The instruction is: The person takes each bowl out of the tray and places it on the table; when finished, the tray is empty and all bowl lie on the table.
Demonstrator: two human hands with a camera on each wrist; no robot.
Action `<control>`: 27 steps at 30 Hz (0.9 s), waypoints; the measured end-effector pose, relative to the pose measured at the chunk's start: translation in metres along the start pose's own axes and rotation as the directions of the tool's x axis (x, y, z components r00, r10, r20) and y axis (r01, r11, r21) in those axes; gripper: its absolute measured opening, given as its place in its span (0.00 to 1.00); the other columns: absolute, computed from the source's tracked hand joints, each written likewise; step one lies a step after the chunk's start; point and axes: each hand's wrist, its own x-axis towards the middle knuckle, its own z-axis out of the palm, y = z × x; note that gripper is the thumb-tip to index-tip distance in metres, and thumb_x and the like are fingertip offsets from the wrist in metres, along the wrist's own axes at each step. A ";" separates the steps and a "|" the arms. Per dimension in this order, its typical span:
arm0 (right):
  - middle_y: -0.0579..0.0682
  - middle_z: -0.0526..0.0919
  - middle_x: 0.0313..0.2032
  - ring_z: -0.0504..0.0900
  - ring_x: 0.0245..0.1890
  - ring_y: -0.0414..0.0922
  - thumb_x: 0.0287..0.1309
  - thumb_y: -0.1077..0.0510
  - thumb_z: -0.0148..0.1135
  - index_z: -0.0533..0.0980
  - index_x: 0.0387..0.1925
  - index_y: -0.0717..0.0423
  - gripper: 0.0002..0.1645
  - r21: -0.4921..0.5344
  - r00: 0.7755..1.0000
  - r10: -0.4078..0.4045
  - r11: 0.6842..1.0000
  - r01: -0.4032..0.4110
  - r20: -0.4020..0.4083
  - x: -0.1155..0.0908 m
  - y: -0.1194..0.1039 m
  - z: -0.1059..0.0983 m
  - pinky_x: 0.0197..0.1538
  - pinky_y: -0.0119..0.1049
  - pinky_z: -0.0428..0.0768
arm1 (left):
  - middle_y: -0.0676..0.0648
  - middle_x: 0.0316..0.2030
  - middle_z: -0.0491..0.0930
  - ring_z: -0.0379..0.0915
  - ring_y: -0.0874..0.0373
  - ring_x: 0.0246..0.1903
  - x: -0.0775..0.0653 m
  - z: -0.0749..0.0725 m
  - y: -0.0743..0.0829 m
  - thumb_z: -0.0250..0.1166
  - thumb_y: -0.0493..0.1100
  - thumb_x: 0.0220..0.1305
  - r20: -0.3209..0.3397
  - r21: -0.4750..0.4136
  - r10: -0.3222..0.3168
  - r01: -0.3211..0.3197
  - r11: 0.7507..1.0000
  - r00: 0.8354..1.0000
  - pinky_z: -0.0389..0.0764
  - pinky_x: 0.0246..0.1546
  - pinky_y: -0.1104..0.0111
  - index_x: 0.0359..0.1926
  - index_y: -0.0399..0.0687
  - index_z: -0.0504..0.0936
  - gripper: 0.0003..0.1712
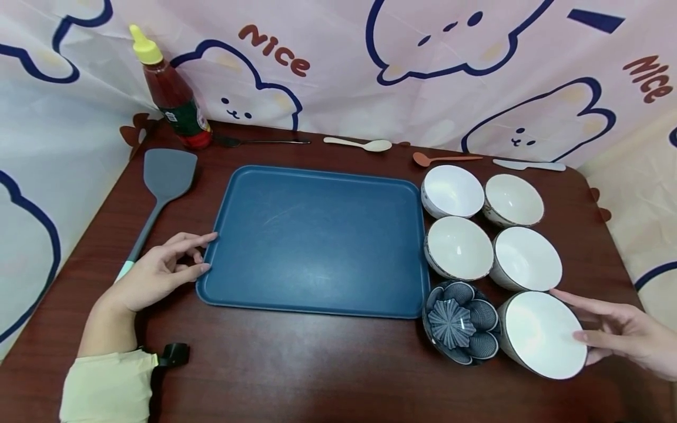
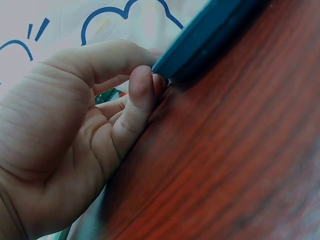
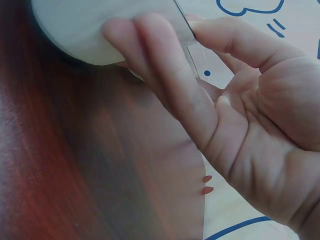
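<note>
My left hand [image 1: 158, 267] is at the left edge of a blue rectangular tray [image 1: 317, 247], index fingertip and thumb touching its rim apart from each other. In the left wrist view the fingertips meet the tray's edge [image 2: 187, 37]. At the lower right, my right hand [image 1: 624, 332] grips a white bowl [image 1: 545, 335], thumb at the rim and other fingers against the outer wall. The right wrist view shows fingers [image 3: 170, 65] against this bowl's side [image 3: 80, 30]. Left of it stands a dark patterned bowl [image 1: 460, 323], close to the tray's lower right corner.
Behind them stand white bowls [image 1: 459, 248] in two columns. A grey spatula [image 1: 169, 176] lies at left, near a sauce bottle [image 1: 177, 97]. Along the back lie a dark fork [image 1: 259, 141], cream spoon [image 1: 359, 144], orange spoon [image 1: 444, 158] and pale knife [image 1: 529, 165]. Printed cloth surrounds the table.
</note>
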 end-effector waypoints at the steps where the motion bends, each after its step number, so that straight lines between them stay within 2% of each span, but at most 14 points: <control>1: 0.26 0.70 0.66 0.88 0.43 0.46 0.63 0.80 0.49 0.52 0.76 0.64 0.42 -0.015 1.000 0.004 1.000 -0.004 -0.013 0.000 0.000 0.001 0.30 0.53 0.83 | 0.52 0.41 0.70 0.68 0.64 0.33 0.000 0.000 0.000 0.65 0.34 0.67 -0.003 0.001 -0.001 0.001 1.000 1.000 0.67 0.24 0.69 0.70 0.49 0.72 0.31; 4: 0.26 0.72 0.65 0.88 0.43 0.46 0.63 0.79 0.50 0.52 0.76 0.65 0.41 -0.040 0.999 0.015 0.999 -0.017 -0.049 -0.001 -0.001 0.004 0.31 0.54 0.82 | 0.52 0.40 0.70 0.68 0.65 0.33 0.001 0.000 -0.001 0.65 0.34 0.66 -0.008 0.003 0.001 -0.001 1.000 1.000 0.67 0.24 0.69 0.69 0.49 0.72 0.31; 9: 0.31 0.76 0.63 0.87 0.48 0.45 0.64 0.80 0.48 0.50 0.76 0.65 0.41 0.015 0.998 0.011 1.000 -0.010 -0.055 -0.006 0.002 0.009 0.32 0.56 0.82 | 0.52 0.40 0.70 0.68 0.65 0.34 0.002 0.002 -0.001 0.65 0.33 0.66 -0.003 0.001 0.017 -0.017 1.000 1.000 0.68 0.25 0.69 0.69 0.48 0.72 0.31; 11: 0.32 0.78 0.62 0.87 0.48 0.44 0.64 0.80 0.48 0.51 0.76 0.66 0.41 0.008 0.997 0.007 1.000 -0.006 -0.083 -0.008 0.004 0.011 0.32 0.56 0.82 | 0.52 0.40 0.70 0.68 0.64 0.33 0.004 0.002 -0.001 0.65 0.33 0.66 -0.001 0.000 0.019 -0.019 1.000 1.000 0.68 0.25 0.69 0.69 0.48 0.72 0.31; 14: 0.31 0.80 0.59 0.88 0.46 0.40 0.61 0.81 0.51 0.58 0.73 0.65 0.40 -0.076 0.985 0.000 0.997 -0.013 -0.173 -0.013 0.006 0.012 0.31 0.52 0.83 | 0.52 0.40 0.69 0.68 0.64 0.33 0.008 0.003 0.000 0.65 0.34 0.66 0.005 -0.004 0.017 -0.017 1.000 1.000 0.67 0.24 0.69 0.69 0.49 0.72 0.31; 17: 0.29 0.82 0.54 0.88 0.42 0.37 0.59 0.80 0.56 0.71 0.67 0.59 0.35 -0.124 0.967 0.023 0.991 -0.056 -0.253 -0.017 0.006 0.009 0.31 0.45 0.85 | 0.52 0.41 0.69 0.68 0.64 0.33 0.012 0.003 0.001 0.65 0.35 0.67 0.010 -0.002 0.020 -0.020 1.000 1.000 0.68 0.24 0.69 0.70 0.49 0.72 0.31; 21: 0.34 0.86 0.50 0.89 0.41 0.37 0.59 0.81 0.55 0.80 0.58 0.54 0.31 -0.041 0.959 0.032 0.998 -0.045 -0.283 -0.015 0.000 0.005 0.35 0.40 0.85 | 0.52 0.41 0.70 0.68 0.66 0.36 0.014 0.003 0.001 0.65 0.34 0.66 -0.001 0.022 0.030 -0.030 0.999 1.000 0.69 0.25 0.70 0.69 0.49 0.72 0.31; 23: 0.38 0.87 0.49 0.89 0.43 0.38 0.58 0.82 0.54 0.81 0.56 0.58 0.30 -0.004 0.955 -0.006 1.000 0.005 -0.296 -0.012 -0.004 0.004 0.37 0.38 0.85 | 0.52 0.41 0.71 0.68 0.66 0.36 0.015 0.002 0.001 0.65 0.34 0.66 -0.009 0.031 0.032 -0.031 0.999 0.999 0.69 0.26 0.70 0.69 0.49 0.72 0.31; 25: 0.36 0.88 0.47 0.88 0.42 0.34 0.59 0.79 0.58 0.81 0.55 0.63 0.24 -0.095 0.934 -0.015 0.995 -0.020 -0.357 -0.009 -0.012 0.006 0.38 0.32 0.84 | 0.52 0.41 0.71 0.68 0.66 0.36 0.015 0.001 0.001 0.66 0.34 0.65 -0.017 0.035 0.036 -0.036 0.999 0.999 0.69 0.27 0.71 0.68 0.48 0.73 0.31; 27: 0.28 0.87 0.42 0.87 0.39 0.27 0.58 0.74 0.64 0.81 0.53 0.66 0.19 -0.262 0.894 -0.042 0.961 -0.085 -0.446 -0.002 -0.023 0.009 0.37 0.25 0.82 | 0.52 0.41 0.71 0.68 0.67 0.36 0.015 0.000 0.000 0.66 0.34 0.65 -0.025 0.036 0.044 -0.043 0.998 0.999 0.69 0.27 0.71 0.68 0.48 0.74 0.30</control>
